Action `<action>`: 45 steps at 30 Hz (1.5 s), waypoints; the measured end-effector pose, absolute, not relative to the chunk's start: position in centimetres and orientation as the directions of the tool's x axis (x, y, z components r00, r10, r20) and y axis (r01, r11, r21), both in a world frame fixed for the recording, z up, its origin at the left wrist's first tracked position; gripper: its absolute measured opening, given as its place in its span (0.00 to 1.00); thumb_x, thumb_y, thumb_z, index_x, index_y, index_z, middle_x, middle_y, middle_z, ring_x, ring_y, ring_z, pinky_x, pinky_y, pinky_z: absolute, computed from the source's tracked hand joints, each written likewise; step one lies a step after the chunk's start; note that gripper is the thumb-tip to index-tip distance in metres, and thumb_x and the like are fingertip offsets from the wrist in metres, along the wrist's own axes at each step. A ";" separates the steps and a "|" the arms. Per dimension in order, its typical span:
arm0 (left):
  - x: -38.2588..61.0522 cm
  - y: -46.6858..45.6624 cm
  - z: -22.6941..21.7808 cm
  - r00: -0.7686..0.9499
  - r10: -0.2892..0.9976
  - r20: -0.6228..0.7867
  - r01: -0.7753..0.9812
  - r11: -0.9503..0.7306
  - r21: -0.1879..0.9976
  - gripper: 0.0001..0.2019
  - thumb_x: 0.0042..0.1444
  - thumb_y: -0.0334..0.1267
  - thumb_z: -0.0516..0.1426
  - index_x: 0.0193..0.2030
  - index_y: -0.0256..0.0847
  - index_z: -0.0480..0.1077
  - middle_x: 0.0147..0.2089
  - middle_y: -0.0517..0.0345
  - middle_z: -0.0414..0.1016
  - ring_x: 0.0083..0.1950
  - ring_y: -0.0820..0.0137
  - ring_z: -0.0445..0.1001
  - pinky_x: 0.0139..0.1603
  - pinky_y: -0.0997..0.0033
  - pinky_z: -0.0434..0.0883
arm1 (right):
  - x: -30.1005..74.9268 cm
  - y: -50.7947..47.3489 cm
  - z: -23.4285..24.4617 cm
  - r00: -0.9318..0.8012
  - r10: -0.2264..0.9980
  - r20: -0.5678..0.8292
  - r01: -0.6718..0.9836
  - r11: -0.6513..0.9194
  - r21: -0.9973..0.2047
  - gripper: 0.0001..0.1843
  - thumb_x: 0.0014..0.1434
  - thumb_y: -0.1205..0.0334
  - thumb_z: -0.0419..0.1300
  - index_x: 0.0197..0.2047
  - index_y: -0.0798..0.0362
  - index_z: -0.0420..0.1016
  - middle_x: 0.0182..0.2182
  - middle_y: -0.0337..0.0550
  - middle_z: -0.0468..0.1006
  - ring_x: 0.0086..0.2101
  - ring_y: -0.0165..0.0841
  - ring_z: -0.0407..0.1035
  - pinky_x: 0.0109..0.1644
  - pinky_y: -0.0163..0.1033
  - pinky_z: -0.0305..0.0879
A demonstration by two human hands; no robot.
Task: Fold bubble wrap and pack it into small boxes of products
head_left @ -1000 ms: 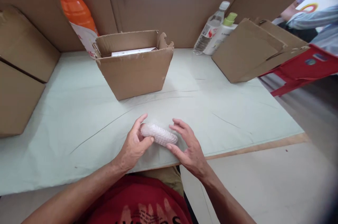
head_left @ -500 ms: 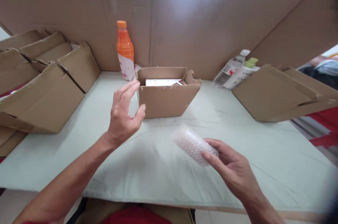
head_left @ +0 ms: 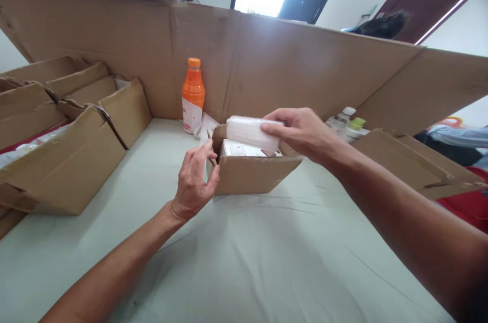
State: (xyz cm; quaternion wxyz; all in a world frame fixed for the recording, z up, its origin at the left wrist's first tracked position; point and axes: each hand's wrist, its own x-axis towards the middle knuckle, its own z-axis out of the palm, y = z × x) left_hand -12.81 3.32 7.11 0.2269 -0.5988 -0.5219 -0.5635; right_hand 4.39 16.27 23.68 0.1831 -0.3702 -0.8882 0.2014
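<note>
My right hand (head_left: 295, 127) grips a bubble-wrapped bundle (head_left: 247, 131) by its right end and holds it over the open top of a small cardboard box (head_left: 255, 175). What is inside the wrap cannot be made out. White printed boxes (head_left: 242, 149) show inside the cardboard box, below the bundle. At the cardboard box's left end, my left hand (head_left: 195, 175) has its fingers and thumb about the corner and edge of the wall.
An orange bottle (head_left: 193, 94) stands behind the box, beside a crumpled clear wrapper (head_left: 208, 124). Several open cardboard bins (head_left: 76, 160) are at left. A clear bottle (head_left: 343, 119), a green-capped bottle (head_left: 356, 127) and another cardboard bin (head_left: 400, 160) are at right. A cardboard wall (head_left: 290, 69) runs behind.
My right hand has carried the bubble-wrapped bundle up and forward from over the near tabletop to above the box. My left hand has closed in on the box's left edge. The view has tilted up.
</note>
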 end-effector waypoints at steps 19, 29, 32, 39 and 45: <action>-13.1 4.0 6.9 -0.260 0.346 0.901 0.827 -0.402 0.393 0.30 0.62 0.23 0.52 0.70 0.41 0.57 0.45 0.51 0.75 0.51 0.62 0.72 0.57 0.53 0.73 | -10.3 15.3 22.4 -0.732 0.622 -0.276 0.599 0.782 0.173 0.15 0.55 0.59 0.65 0.43 0.58 0.83 0.33 0.53 0.82 0.35 0.42 0.77 0.36 0.40 0.67; -13.1 4.0 6.6 -0.282 0.342 0.896 0.828 -0.385 0.408 0.30 0.61 0.23 0.52 0.70 0.42 0.57 0.46 0.52 0.75 0.52 0.63 0.73 0.58 0.54 0.73 | -8.1 16.9 20.3 -0.741 0.626 -0.243 0.648 0.762 -0.012 0.16 0.61 0.57 0.59 0.45 0.56 0.83 0.40 0.52 0.84 0.39 0.39 0.78 0.37 0.36 0.67; -13.1 4.0 6.5 -0.280 0.348 0.895 0.824 -0.391 0.410 0.30 0.60 0.23 0.52 0.70 0.41 0.58 0.46 0.51 0.75 0.53 0.62 0.72 0.59 0.53 0.72 | -8.0 16.9 19.7 -0.750 0.617 -0.237 0.640 0.768 -0.024 0.18 0.60 0.54 0.60 0.47 0.55 0.82 0.40 0.51 0.84 0.40 0.39 0.78 0.39 0.36 0.66; -13.0 3.9 6.3 -0.280 0.363 0.889 0.825 -0.382 0.416 0.30 0.61 0.24 0.52 0.70 0.42 0.57 0.51 0.48 0.75 0.56 0.61 0.73 0.60 0.51 0.72 | -7.1 17.0 19.0 -0.813 0.570 -0.123 0.569 0.821 0.045 0.15 0.61 0.54 0.60 0.46 0.51 0.83 0.44 0.51 0.84 0.44 0.41 0.77 0.41 0.37 0.64; -12.3 3.5 5.8 -0.352 0.400 0.846 0.767 -0.394 0.506 0.33 0.60 0.26 0.53 0.72 0.45 0.53 0.72 0.39 0.54 0.71 0.54 0.60 0.60 0.51 0.74 | -5.3 17.3 19.5 -0.830 0.558 0.002 0.555 0.827 -0.094 0.15 0.61 0.53 0.61 0.47 0.48 0.83 0.43 0.45 0.84 0.44 0.41 0.77 0.44 0.38 0.65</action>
